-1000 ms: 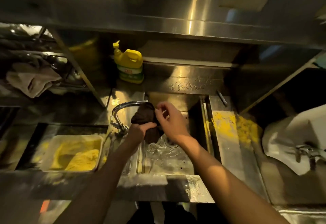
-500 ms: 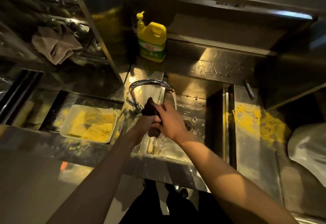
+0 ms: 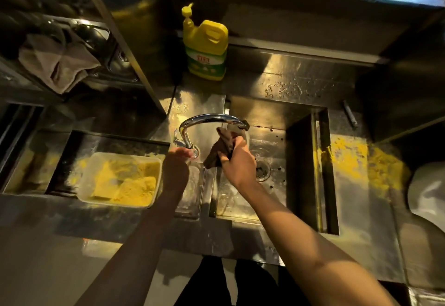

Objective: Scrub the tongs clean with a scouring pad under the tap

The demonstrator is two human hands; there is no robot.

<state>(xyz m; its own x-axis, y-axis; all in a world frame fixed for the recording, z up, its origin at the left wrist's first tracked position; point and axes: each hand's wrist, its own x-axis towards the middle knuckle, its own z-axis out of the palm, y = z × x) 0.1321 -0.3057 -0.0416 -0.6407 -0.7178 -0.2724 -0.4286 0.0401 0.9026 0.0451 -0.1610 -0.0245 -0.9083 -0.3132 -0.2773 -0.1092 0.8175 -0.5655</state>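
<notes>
Two bare forearms reach from the near edge over a steel sink [image 3: 301, 161]. To the near left of the basin sits a plastic tub [image 3: 96, 173] holding yellow crumb. The left hand [image 3: 177, 168] is at the foot of the tap [image 3: 207, 119], fingertips against its base; whether they clasp it I cannot tell. Just to the right, the right hand [image 3: 237, 163] grips a dark, floppy scouring pad [image 3: 222, 146], fingers curled round its middle, the pad's upper end just below the spout's tip. I cannot make out the tongs. A drain [image 3: 262, 170] shows beside the right wrist. Yellow powder [image 3: 356, 156] is strewn on the counter to the right. Farther back, a yellow detergent bottle [image 3: 207, 50] stands upright on the ledge, and a grey cloth [image 3: 57, 64] hangs at the far left.
</notes>
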